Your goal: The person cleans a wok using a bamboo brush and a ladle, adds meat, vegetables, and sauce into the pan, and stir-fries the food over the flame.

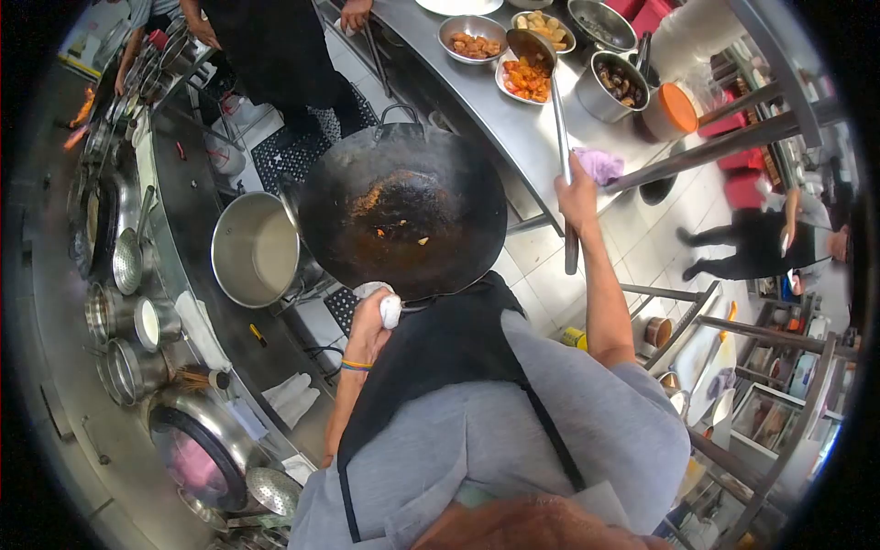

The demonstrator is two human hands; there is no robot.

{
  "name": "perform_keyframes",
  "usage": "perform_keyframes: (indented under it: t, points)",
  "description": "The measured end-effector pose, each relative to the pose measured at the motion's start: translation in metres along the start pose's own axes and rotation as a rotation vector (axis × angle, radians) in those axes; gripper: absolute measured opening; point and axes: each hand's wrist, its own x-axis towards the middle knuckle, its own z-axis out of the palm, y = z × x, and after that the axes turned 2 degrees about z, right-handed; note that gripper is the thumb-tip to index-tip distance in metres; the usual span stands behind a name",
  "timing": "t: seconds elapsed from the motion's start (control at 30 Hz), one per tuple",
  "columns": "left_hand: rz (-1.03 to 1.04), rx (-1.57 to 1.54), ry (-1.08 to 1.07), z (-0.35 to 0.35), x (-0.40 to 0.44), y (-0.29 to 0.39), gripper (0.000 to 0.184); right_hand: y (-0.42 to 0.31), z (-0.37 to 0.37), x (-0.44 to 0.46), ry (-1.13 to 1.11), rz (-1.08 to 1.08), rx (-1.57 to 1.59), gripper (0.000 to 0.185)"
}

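Wok (pixel 403 202), wide and blackened, is hanging or resting in front of the black apron (pixel 426 339), between the large steel pot (pixel 243 257) and the counter (pixel 426 44). The left hand (pixel 367 335) is clamping its near handle through a white cloth (pixel 390 312); the right hand (pixel 577 197), well apart from the left, is closing around the long handle of a ladle (pixel 562 119), whose cup is hovering over or touching red-orange food (pixel 529 81) in a white dish.

With one hand bearing the near side, the wok could be tipping or swinging if the cloth were slipping, and bare skin could be meeting metal that may be hot. The ladle, being gripped far from its cup, could be twisting and spilling over the dish or knocking the neighbouring steel bowl (pixel 473 57). A co-worker (pixel 266 55) is standing just beyond the far handle (pixel 399 112), so a swing that way could be bumping them.

The cup is hiding part of the food and whatever it may be carrying. The cloth is covering the left hand's exact grip, and the wok is concealing any support beneath it. Small scraps (pixel 423 241) are lying inside, too small to identify; the co-worker's head is falling outside the view.
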Motion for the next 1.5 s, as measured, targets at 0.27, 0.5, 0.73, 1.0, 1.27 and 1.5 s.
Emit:
perform_keyframes:
  t: [0.27,0.5,0.73,1.0,1.27,1.5]
  points:
    - [0.023,-0.019,-0.032,-0.011,0.009,-0.006,0.014,0.009,0.003,-0.005,0.145,-0.162,0.003,0.056]
    - [0.004,-0.044,-0.003,-0.014,0.011,-0.006,0.013,0.012,0.011,-0.005,0.187,-0.319,0.005,0.059]
    - [0.023,-0.038,-0.045,-0.018,0.008,-0.007,0.013,0.002,0.007,-0.023,0.163,-0.172,0.007,0.06]
    - [-0.016,-0.044,-0.047,-0.024,0.009,-0.017,0.011,-0.004,-0.001,-0.026,0.144,-0.181,0.028,0.064]
    - [0.035,0.047,-0.125,-0.024,0.007,-0.017,0.015,-0.009,-0.003,-0.033,0.067,-0.062,0.052,0.059]
    - [-0.006,-0.024,-0.119,-0.028,0.007,-0.019,0.014,-0.016,-0.009,-0.035,0.008,0.043,0.016,0.058]
